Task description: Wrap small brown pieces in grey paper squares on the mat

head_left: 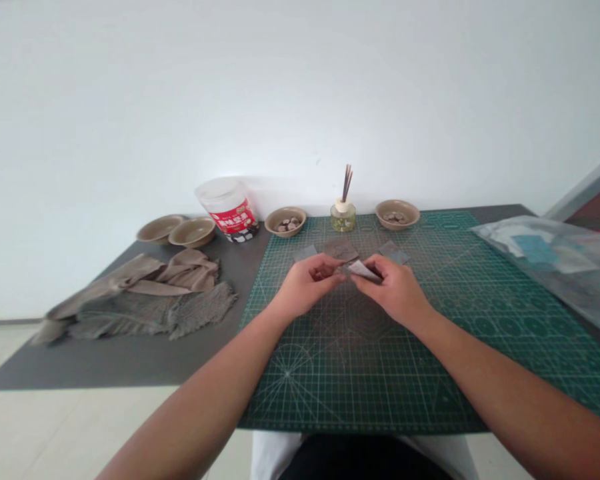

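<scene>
Over the green cutting mat (330,373), both my hands meet at chest centre. My right hand (393,287) is closed on a small white packet-like piece (364,270), thin and flat. Fingers pinched, my left hand (307,283) reaches the left end of that piece, where something greyish and see-through shows between the fingertips; its kind is too small to tell. Just beyond the hands lie a dark brownish square (341,250), a small greyish clear sheet (305,253) on the left and another clear sheet (394,252) on the right.
Along the wall stand a bowl of small round pieces (286,222), a reed diffuser (343,217), another bowl (398,215) and a red-labelled tub (229,210). Two bowls (193,233) and crumpled cloths (150,293) lie left. A plastic bag (555,260) covers the mat's right edge.
</scene>
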A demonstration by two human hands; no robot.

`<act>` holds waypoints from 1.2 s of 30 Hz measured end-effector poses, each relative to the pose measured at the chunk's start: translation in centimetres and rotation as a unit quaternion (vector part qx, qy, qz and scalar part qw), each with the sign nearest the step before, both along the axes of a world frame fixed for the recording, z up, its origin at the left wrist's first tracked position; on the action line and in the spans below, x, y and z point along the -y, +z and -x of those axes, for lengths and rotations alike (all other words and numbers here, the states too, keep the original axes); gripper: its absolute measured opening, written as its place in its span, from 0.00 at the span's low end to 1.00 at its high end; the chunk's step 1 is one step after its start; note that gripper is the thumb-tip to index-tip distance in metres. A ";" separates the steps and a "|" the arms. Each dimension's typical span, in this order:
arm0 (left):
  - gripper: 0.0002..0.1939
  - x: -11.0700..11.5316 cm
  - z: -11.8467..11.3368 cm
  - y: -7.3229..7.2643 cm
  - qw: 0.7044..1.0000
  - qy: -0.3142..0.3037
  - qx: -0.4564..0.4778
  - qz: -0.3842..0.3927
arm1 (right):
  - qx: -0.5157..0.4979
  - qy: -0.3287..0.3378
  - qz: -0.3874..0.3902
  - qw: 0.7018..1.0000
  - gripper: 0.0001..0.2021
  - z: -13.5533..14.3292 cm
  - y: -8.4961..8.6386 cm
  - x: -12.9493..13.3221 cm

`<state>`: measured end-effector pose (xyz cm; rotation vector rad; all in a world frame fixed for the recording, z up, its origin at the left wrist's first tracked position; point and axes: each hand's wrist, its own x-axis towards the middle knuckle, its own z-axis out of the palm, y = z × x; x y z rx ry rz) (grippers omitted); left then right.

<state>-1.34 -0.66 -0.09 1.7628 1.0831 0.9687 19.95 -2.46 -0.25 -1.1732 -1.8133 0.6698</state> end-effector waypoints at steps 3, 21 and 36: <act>0.19 -0.2 0.1 -0.3 1.000 0.010 -0.023 0.001 | 0.013 -0.003 -0.067 0.998 0.06 0.0 0.0 -0.1; 0.11 0.3 -0.1 -0.2 0.996 0.013 -0.092 -0.003 | 0.110 0.069 -0.188 0.973 0.10 0.6 -1.1 0.0; 0.13 0.4 0.0 -0.3 0.995 0.011 -0.097 -0.010 | 0.099 0.068 -0.178 0.977 0.09 0.5 -1.1 0.1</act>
